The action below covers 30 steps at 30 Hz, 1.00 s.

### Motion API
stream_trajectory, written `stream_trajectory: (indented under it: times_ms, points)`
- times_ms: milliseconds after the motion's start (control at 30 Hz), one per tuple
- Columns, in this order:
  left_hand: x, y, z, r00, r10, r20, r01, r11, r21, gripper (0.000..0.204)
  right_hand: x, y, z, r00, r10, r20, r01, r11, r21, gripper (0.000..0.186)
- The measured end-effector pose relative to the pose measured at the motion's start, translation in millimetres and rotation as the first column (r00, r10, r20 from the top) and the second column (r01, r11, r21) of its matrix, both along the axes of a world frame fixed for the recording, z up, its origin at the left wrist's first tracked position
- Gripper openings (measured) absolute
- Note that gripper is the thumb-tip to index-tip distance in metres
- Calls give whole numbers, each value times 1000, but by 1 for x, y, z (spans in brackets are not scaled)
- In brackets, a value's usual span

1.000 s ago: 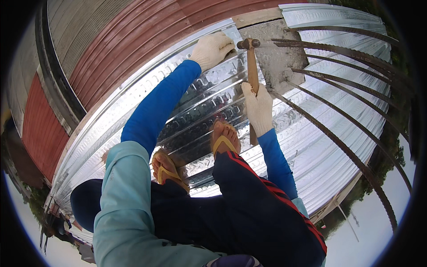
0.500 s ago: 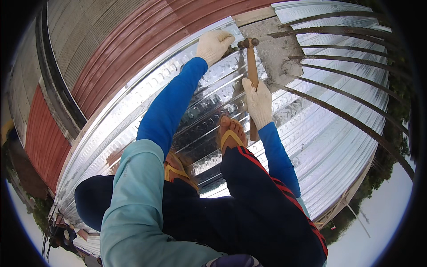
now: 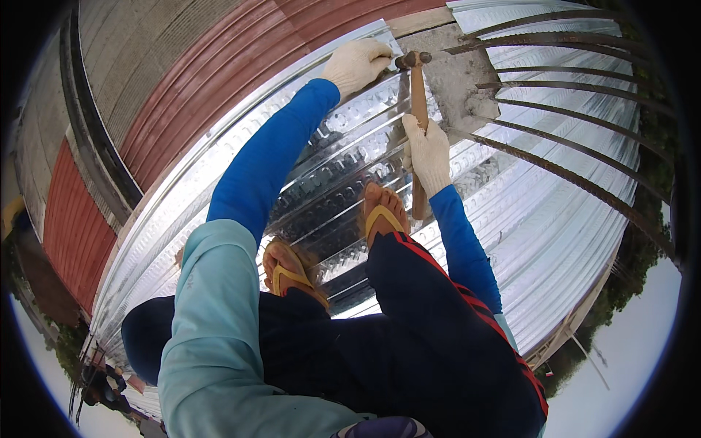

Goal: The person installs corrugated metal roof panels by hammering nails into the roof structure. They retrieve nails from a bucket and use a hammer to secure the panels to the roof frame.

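Note:
My right hand [image 3: 427, 155], in a cream knit glove, is wrapped round the wooden handle of a hammer [image 3: 418, 95]. The hammer's dark metal head lies at the far end, just right of my left fingertips. In a matching glove, my left hand [image 3: 358, 66] is closed in a pinch near the far edge of a shiny corrugated metal sheet [image 3: 343, 171]. Whatever those fingers hold, if anything, is too small or hidden to make out. Both of my feet, in yellow flip-flops, rest on the sheet.
Several rusty rebar rods [image 3: 555, 157] curve out from a concrete block [image 3: 460, 77] on the right. Red corrugated sheets [image 3: 219, 80] lie beyond the shiny ones, with a dark gutter-like beam [image 3: 91, 117] at the left. Another person [image 3: 106, 387] is at the lower left.
The hammer and my right hand have shifted slightly to the right, the hammer head still close by my left hand. My left hand has moved a little to the right, still pinched.

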<state>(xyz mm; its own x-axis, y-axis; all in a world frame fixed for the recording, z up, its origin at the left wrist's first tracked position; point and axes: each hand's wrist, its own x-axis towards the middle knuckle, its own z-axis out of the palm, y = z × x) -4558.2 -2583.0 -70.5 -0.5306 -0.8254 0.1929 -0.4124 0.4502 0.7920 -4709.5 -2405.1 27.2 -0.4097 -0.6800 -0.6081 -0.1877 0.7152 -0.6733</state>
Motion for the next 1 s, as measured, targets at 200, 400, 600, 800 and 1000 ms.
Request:
stream_trajectory:
  times_ms: [200, 400, 600, 800, 1000]
  points:
    - [-29, -10, 29, 792, 411, -451, -389, 910, 146, 30, 0, 2, -8, 1000, 16, -19, -17, 998, -60, 46]
    - [14, 24, 99, 1000, -15, 11, 15, 1000, -14, 34, 6, 42, 2, 999, -43, -17, 40, 987, -153, 39]
    - [48, 134, 132, 827, -432, 359, 321, 888, 330, 27, -17, 96, 29, 982, -8, -191, -15, 993, -115, 39]
    - [25, 186, 56, 851, -325, 412, 267, 944, 194, 23, 1, 118, 29, 995, -77, -71, 65, 986, -153, 31]
    - [1, 210, 54, 797, -402, 451, 328, 915, 237, 20, 0, 131, 37, 994, -92, -57, 83, 985, -150, 32]
